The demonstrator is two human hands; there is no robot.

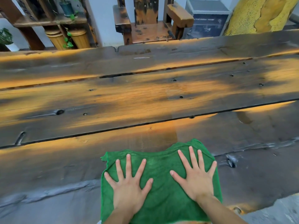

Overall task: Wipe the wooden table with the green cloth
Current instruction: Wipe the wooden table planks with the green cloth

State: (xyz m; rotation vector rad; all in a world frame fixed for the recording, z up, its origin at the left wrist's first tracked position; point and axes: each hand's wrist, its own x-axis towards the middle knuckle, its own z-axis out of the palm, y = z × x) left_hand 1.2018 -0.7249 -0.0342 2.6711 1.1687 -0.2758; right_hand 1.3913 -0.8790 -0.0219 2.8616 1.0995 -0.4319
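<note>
- The green cloth (161, 180) lies flat on the wooden table (145, 101), on the plank nearest to the person, at the near edge and a little right of the middle of the view.
- The left hand (129, 186) rests palm down on the left half of the cloth, with all fingers straight and spread wide apart.
- The right hand (196, 178) rests palm down on the right half of the cloth, also with fingers straight and spread; its little finger reaches near the right border of the cloth.
- The two hands are near each other but do not touch; a strip of green cloth shows between the thumbs.
- The far edge of the cloth is wavy and rises a little higher on the right side.
- The table is made of long dark planks with orange worn patches, small holes and narrow gaps between the planks.
- Behind the table stands a wooden chair (150, 21), facing the table.
- At far left a wooden shelf (48, 21) carries a potted plant (66, 7).
</note>
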